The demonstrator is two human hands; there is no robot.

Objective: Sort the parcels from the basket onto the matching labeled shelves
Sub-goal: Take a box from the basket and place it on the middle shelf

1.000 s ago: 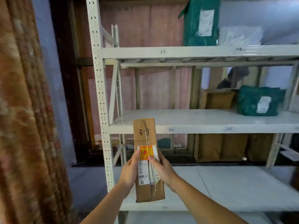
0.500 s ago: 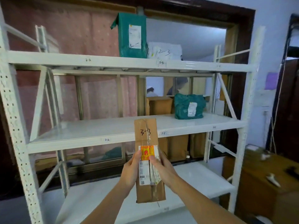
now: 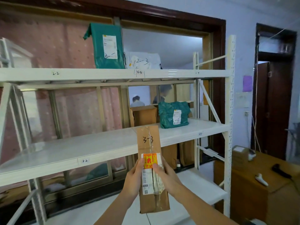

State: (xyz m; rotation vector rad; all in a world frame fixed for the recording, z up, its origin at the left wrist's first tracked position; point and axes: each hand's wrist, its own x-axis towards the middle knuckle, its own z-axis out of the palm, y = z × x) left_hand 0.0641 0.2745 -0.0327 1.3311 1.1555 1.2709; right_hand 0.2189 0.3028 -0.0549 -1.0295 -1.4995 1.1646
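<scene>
- The shelf rack (image 3: 113, 73) runs off the frame at 9 o'clock.
- The brown parcel (image 3: 151, 168) hides the shelf-edge label behind it.
- Print on the green parcel's (image 3: 173, 116) label at 1 o'clock is too small to read.

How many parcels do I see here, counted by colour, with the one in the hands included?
Green parcels: 2, one on the top shelf, one on the middle shelf
White parcels: 1, marked 2-3
Brown parcels: 2, one held in both hands, one box on the middle shelf
Total: 5
</scene>
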